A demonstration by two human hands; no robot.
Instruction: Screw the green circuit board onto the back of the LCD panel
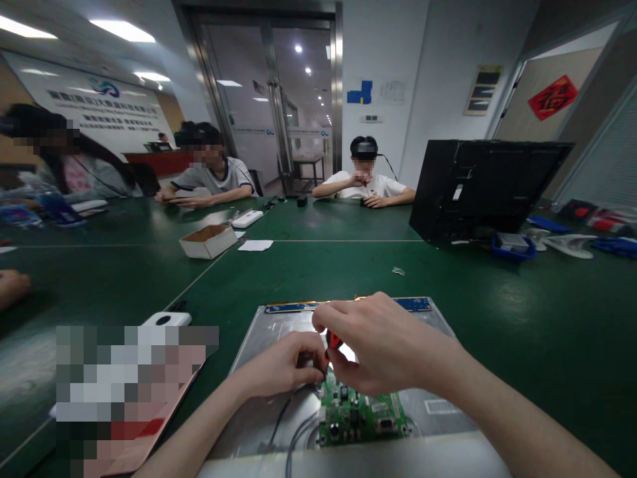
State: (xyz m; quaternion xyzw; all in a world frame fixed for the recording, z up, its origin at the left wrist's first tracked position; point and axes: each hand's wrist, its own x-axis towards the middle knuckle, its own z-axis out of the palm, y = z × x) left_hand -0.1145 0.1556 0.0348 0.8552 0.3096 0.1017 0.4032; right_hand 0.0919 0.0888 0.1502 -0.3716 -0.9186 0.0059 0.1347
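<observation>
A metal-backed display panel (249, 352) lies flat before me, with a green circuit board (365, 415) on it and a blue circuit strip (293, 308) along its far edge. My right hand (383, 345) is closed around a red-and-black screwdriver (333, 340) above the green board; most of the tool is hidden by the fingers. Low over the board's upper left corner, my left hand (291, 365) has its fingers pinched together by the screwdriver's lower end. What they pinch is hidden. Dark cables (293, 435) run from the board's left side toward me.
Left of the panel lie a white device (166, 320) and a blurred pinkish item (144, 451). An open cardboard box (209, 242) and paper (255, 245) stand farther off. A black monitor (490, 189) and blue tray (512, 245) are at right. People sit across the green table (537, 318).
</observation>
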